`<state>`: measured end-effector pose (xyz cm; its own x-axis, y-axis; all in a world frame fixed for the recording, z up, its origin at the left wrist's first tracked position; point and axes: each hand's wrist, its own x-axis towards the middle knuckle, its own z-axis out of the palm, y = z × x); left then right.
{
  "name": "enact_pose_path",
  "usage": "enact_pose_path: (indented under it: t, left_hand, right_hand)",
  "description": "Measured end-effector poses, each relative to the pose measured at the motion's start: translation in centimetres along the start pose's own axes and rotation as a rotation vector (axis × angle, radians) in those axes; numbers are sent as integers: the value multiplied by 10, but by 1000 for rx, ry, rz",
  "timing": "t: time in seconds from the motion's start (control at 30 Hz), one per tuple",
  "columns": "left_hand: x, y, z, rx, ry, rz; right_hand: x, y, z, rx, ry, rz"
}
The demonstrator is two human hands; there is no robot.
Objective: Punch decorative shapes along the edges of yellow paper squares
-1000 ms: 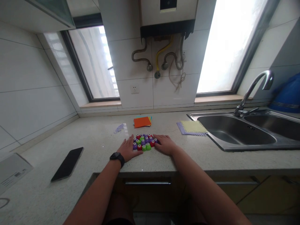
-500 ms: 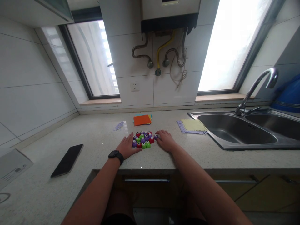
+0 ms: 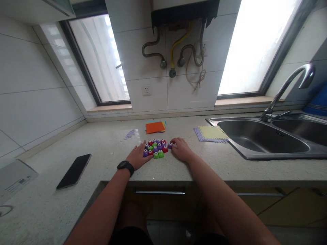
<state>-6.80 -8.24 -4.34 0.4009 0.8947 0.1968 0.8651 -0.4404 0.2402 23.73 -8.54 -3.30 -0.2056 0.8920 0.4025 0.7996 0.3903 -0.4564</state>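
Note:
Several small craft punches [image 3: 155, 149] in purple, red and green, with pale round tops, stand packed together on the counter. My left hand [image 3: 138, 156], wearing a black watch [image 3: 125, 166], rests at the left side of the cluster, fingers stretched and thumb spread along its near edge. A purple craft punch [image 3: 170, 145] sits slightly apart at the cluster's right. The fingers and thumb of my right hand [image 3: 181, 149] are closed around this one; my fingers partly hide it.
Behind the punches lies a stack of coloured paper with an orange sheet [image 3: 155, 127] on top. Pale yellow and purple edged cards [image 3: 212, 132] lie beside the steel sink [image 3: 245, 157]. Purple scraps [image 3: 130, 134], a black phone [image 3: 74, 171] and a white box [image 3: 16, 180] are leftward.
The view has tilted slightly downward. Both hands stay in nearly the same places around the punches, with the right hand still at the purple one.

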Motion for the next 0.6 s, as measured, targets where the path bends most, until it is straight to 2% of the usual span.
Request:
enact_pose_path:
  t: [0.6]
  left_hand:
    - [-1, 5, -6, -44, 47, -39]
  right_hand:
    - [0, 3, 0, 84, 25, -20]
